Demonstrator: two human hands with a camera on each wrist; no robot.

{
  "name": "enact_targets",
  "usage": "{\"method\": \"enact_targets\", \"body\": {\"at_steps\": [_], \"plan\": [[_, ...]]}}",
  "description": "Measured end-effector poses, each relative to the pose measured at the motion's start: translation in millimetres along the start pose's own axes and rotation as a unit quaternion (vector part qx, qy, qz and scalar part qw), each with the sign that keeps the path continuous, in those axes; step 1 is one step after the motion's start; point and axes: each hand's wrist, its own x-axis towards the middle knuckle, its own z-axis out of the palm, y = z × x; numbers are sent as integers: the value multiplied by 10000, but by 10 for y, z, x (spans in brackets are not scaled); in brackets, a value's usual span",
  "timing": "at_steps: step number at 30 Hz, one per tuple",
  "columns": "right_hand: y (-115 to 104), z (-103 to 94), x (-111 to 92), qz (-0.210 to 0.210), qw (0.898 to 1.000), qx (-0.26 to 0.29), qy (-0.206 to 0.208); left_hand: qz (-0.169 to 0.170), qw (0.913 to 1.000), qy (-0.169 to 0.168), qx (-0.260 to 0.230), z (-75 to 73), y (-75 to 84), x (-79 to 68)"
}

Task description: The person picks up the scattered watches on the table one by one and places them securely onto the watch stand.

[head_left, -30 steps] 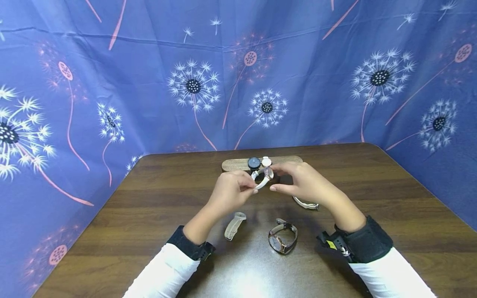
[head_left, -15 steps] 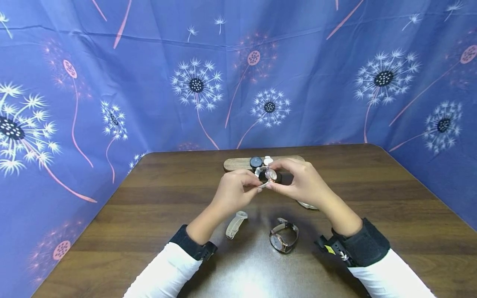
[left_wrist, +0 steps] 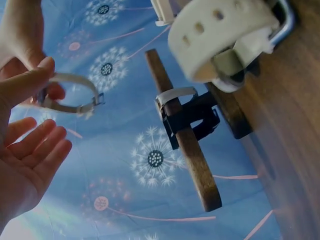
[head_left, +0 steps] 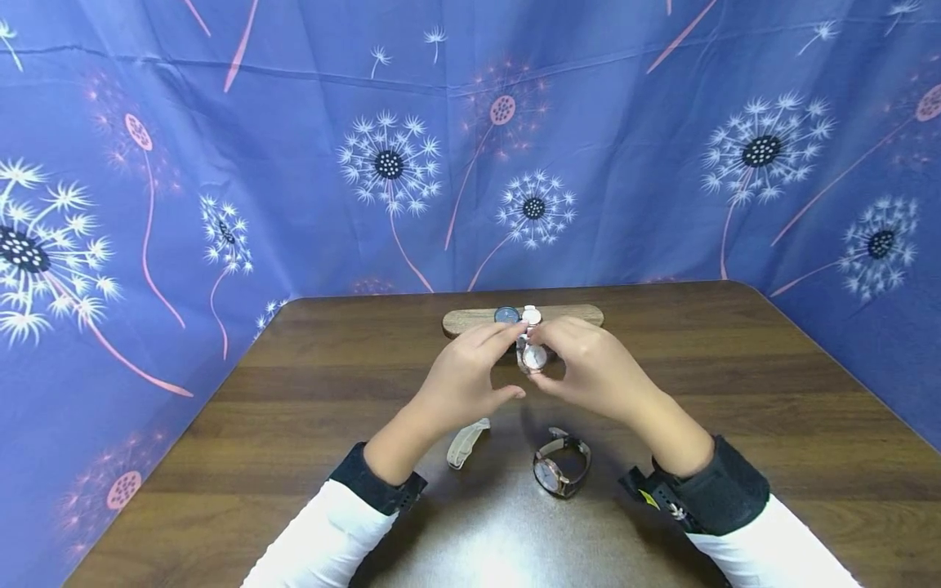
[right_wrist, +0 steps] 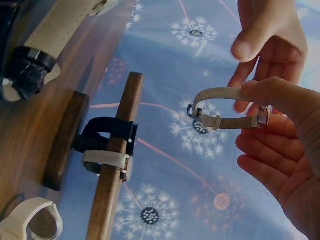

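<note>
My right hand pinches a light-strapped wristwatch by its case between thumb and fingers. Its buckled strap forms a loop pointing toward the backdrop. Close beside it my left hand is held with thumb and fingers spread apart, nothing gripped. Behind both hands is a wooden watch stand, its bar carrying a dark-faced black watch and a white watch side by side. In the right wrist view the stand's bar is seen raised above its base.
On the brown table lie a beige-strapped watch and a brown-strapped watch with a rose-gold case. Another white watch shows in the right wrist view; my right hand hides it from the head view. A blue dandelion backdrop hangs behind.
My left hand has let go of the held watch's strap and spread its fingers. The watch has turned so its dial faces me, now in my right hand alone.
</note>
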Motion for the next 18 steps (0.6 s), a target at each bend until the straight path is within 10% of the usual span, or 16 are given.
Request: {"method": "enact_targets", "body": {"at_steps": [18], "plan": [[-72, -28, 42, -60, 9989, 475, 19, 152, 9960, 834, 279, 65, -8, -16]]}}
